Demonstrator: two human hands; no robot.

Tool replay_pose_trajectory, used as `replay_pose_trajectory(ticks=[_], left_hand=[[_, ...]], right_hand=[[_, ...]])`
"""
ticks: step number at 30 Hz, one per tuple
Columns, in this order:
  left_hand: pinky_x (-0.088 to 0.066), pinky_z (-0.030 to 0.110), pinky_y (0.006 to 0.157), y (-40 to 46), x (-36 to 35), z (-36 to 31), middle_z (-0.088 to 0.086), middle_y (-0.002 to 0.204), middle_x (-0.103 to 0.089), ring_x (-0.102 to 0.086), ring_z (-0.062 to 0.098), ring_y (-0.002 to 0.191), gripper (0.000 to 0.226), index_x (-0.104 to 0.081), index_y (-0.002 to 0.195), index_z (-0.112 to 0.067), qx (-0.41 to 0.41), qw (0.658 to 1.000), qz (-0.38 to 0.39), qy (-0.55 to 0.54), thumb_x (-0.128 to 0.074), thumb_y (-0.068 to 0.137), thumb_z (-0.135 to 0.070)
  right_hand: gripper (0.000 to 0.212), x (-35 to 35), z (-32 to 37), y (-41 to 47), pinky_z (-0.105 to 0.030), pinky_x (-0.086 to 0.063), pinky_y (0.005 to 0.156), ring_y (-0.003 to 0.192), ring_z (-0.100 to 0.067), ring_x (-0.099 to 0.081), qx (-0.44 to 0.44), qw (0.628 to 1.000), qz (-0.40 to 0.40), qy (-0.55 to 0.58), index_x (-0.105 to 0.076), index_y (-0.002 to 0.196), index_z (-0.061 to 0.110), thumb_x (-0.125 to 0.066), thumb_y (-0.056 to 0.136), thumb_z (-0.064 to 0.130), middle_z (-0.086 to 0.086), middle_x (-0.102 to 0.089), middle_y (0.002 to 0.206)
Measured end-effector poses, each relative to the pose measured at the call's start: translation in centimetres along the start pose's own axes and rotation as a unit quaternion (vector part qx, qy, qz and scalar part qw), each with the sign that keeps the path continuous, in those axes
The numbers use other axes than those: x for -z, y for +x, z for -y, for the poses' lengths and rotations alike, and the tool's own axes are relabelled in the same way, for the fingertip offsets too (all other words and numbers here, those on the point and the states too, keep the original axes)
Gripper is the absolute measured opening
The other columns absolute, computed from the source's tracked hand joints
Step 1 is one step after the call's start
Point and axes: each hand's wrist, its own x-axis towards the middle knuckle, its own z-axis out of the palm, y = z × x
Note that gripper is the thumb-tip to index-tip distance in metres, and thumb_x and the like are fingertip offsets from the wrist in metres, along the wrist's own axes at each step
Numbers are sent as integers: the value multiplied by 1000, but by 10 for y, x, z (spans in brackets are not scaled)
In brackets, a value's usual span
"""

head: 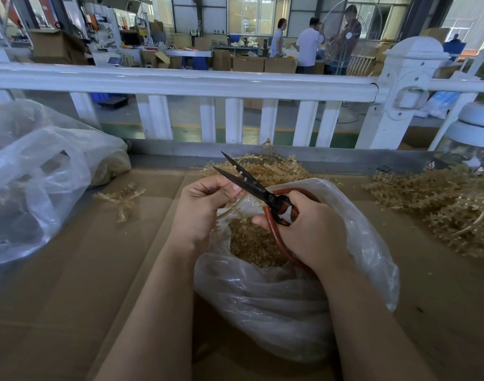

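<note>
Scissors (252, 185): black blades, parted in a narrow V and pointing up and away to the left; red-brown loop handles, the lower loop running long under the palm. The right hand (309, 229) gripped them, fingers curled round the handles, above the mouth of a clear plastic bag (290, 298) on the cardboard-covered table (70, 270). The left hand (202, 207) pinched a pale tan stem (230, 207) just beside the blades. The bag held loose tan cuttings (252, 243); a heap of tan sprigs (441, 204) lay to the right

Head camera faces forward-down, close over left hand (201, 209) and right hand (311, 232); edges seemingly warped.
</note>
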Motion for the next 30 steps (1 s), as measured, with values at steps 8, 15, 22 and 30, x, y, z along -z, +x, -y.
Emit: replay_pose_trajectory(ticks=[8,15,22,30], left_hand=[[-49,19,65,1,0,1,0,70,-67,-56,11,66,4,-74,71,-13,-5,1000,6,0,-72,73,-15],[-46,17,63,2,2,2,-3,65,-63,-52,10,63,8,-72,67,-18,-1,1000,4,-11,-72,75,-15],[-49,19,67,2,0,5,2,74,-68,-57,10,67,20,-69,84,3,-17,999,34,27,-71,75,-15],[-47,24,70,1,1,1,3,74,-68,-58,15,69,7,-64,85,-6,-22,999,44,24,-64,84,-13]], right_hand=[[69,0,1,0,-16,-48,60,64,0,-53,6,999,-30,-10,-68,83,25,-43,73,88,19,-64,73],[59,0,2,0,-13,-42,56,59,0,-52,-5,1000,-18,-8,-58,74,32,-43,72,89,22,-55,66],[72,-3,-2,1,-18,-50,63,68,-6,-62,-4,1000,-1,-21,-70,90,21,-45,73,87,13,-70,80],[72,-1,-1,1,-18,-50,63,67,-1,-56,-12,1000,-7,-14,-69,89,25,-41,72,89,19,-66,79]])
